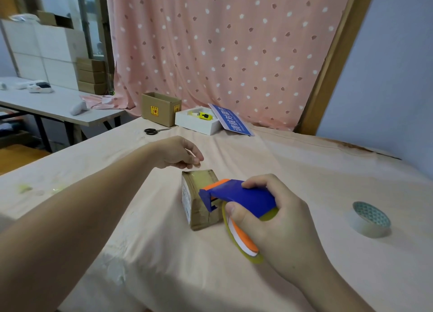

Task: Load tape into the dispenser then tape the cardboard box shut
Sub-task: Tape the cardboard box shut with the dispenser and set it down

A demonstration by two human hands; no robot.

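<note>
A blue-and-orange tape dispenser (236, 198) is gripped by the right hand (276, 220) against a small cardboard box (199, 201) mid-surface (304, 171). The left hand (180, 153), loosely curled and empty, is held beyond the box.

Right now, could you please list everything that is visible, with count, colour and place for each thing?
small cardboard box: 1, brown, centre of the near table, tape along its top
tape dispenser: 1, blue and orange, loaded with a yellowish roll, nose on the box
spare tape roll: 1, whitish, right on the table
scissors: 1, black handles, far left of the table
open cardboard box: 1, brown, far edge by the curtain
white tray: 1, holds a yellow item
blue sign: 1, leans on the tray
curtain: 1, pink, dotted, behind
side table: 1, white, left, small white items on it
left hand: just beyond the box, fingers curled
right hand: grips the dispenser
</note>
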